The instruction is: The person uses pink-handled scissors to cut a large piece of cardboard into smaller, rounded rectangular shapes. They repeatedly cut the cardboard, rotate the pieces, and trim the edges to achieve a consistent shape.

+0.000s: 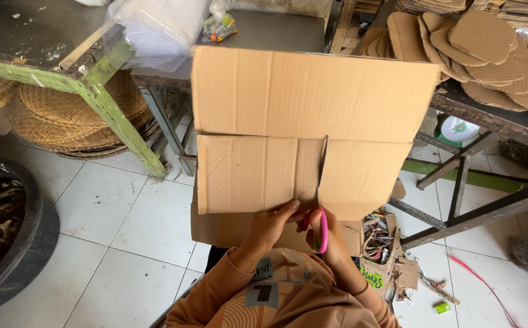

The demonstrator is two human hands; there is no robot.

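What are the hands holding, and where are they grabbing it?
The left hand grips the cardboard sheet at its bottom edge. The right hand holds pink-handled scissors by the handle loops, at the bottom of a slit in the sheet.

Matt brown corrugated cardboard sheet [312, 97], glossy pink plastic scissor handles [323, 231], glazed white floor tiles [124, 231]

White tiled floor [118, 231]: cardboard scraps [391, 261] in a pile at right, small green piece [441, 308], pink strap [483, 284], black tub [33, 243] at left. Green-framed table [100, 91] stands on it, woven trays [69, 118] stacked below. Right bench [489, 118] carries cut cardboard shapes [483, 48].
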